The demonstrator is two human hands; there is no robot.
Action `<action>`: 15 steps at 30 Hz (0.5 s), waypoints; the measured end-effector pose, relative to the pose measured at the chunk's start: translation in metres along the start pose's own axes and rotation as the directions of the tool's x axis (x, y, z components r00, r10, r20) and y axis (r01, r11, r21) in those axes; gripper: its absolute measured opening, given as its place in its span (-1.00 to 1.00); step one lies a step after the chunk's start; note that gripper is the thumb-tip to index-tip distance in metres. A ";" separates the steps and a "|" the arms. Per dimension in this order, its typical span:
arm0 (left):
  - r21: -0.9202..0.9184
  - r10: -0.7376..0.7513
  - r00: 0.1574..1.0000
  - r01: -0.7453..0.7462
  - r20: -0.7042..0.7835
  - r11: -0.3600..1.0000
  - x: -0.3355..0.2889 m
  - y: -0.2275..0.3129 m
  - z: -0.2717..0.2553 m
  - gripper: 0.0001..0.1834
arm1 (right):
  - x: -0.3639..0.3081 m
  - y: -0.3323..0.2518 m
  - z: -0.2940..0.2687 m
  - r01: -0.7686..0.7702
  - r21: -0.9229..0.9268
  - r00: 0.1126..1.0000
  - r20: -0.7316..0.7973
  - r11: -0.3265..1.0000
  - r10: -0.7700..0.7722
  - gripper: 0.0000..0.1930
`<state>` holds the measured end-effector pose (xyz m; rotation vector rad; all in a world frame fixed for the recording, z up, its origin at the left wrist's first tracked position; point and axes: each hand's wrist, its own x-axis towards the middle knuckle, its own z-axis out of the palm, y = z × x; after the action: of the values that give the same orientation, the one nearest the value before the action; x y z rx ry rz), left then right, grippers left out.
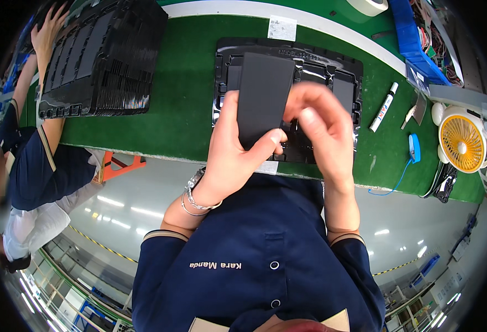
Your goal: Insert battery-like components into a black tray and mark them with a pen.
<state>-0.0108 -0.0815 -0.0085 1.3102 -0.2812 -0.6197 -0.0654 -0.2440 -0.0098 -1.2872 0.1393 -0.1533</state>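
Note:
A flat, black rectangular slab (265, 94) is tilted up over the tray, its kind not clear. My left hand (235, 146) grips its lower part, thumb across the front and fingers behind. Close by the slab's right edge is my right hand (323, 124), its fingers curled and smeared by motion. Whether they touch the slab or pinch something cannot be made out. Beneath both hands lies a shiny black plastic tray (357, 83) with moulded compartments. Dark flat pieces sit in some compartments; the slab and hands hide the middle.
A tall stack of black trays (116, 61) stands at left, with a co-worker's hand (47, 33) at its far side. Rightward on the green table (188, 83) are a paint marker (384, 107), a blue strap with cord (414, 148), a yellow fan (462, 144) and a blue bin (420, 44).

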 end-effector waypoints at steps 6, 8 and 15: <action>-0.540 -0.255 0.655 0.742 0.712 0.398 0.008 -0.015 -0.011 -0.67 | 0.011 0.000 -0.016 0.111 -0.400 0.975 -0.136 0.910 -0.178 -0.83; -0.574 -0.176 0.599 0.800 0.781 0.177 0.003 -0.021 -0.005 -0.64 | 0.013 0.001 -0.015 0.138 -0.405 0.963 -0.157 0.904 -0.218 -0.84; -0.545 -0.128 0.540 0.839 0.832 -0.003 0.007 -0.026 -0.002 -0.68 | 0.010 0.002 -0.022 0.054 -0.547 0.960 -0.201 0.835 -0.194 -0.89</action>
<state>-0.0106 -0.0874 -0.0351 -0.2155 0.2081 -1.5979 -0.0596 -0.2665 -0.0176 -1.8417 0.3324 -0.4140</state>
